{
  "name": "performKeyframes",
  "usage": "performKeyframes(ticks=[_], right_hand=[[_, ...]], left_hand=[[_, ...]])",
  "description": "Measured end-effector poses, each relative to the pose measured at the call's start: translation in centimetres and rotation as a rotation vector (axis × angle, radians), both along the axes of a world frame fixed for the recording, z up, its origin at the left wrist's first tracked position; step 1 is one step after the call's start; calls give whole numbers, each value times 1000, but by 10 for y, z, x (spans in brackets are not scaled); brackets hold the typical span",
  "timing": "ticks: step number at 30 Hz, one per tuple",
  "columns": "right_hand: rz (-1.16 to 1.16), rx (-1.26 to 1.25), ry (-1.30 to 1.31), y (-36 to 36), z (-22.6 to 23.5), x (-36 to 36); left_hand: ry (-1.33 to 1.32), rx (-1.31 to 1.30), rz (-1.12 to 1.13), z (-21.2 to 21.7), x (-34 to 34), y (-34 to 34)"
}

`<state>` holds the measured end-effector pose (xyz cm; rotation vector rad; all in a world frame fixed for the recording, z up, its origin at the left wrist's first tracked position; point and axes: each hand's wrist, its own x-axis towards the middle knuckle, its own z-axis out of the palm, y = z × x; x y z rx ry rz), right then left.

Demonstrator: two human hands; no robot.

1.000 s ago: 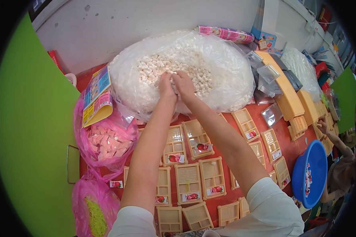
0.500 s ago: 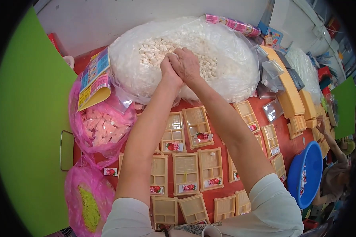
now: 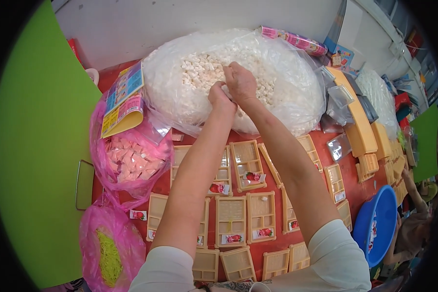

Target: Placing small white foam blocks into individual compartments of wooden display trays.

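Our white cubes (image 3: 199, 70) lie heaped in the wide mouth of a clear bag (image 3: 299, 92), near the pale wall (image 3: 180, 22). Over them, our left hand (image 3: 222, 95) and right hand (image 3: 241, 83) curl close together, each grip narrow; we cannot tell what they hold. Nearer us, beyond the bag's edge, beige trays (image 3: 261, 210) leave thin red strips of bench (image 3: 350, 170) between them. Pink bags (image 3: 90, 228) edge our left, a blue tub (image 3: 362, 219) our right.
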<state>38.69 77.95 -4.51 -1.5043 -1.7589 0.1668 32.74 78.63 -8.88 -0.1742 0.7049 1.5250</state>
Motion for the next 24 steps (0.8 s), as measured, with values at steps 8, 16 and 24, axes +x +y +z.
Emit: performKeyframes(ticks=[8,16,24], right_hand=[[-74,-38,-302,8,-27,66],[55,451,-268,-14,-1,107],[247,-580,1180,-244,-4,61]], left_hand=[[38,131,-30,0,-27,9],[-26,491,-69,56,-52,-13],[-200,797,-298,41,-128,-143]])
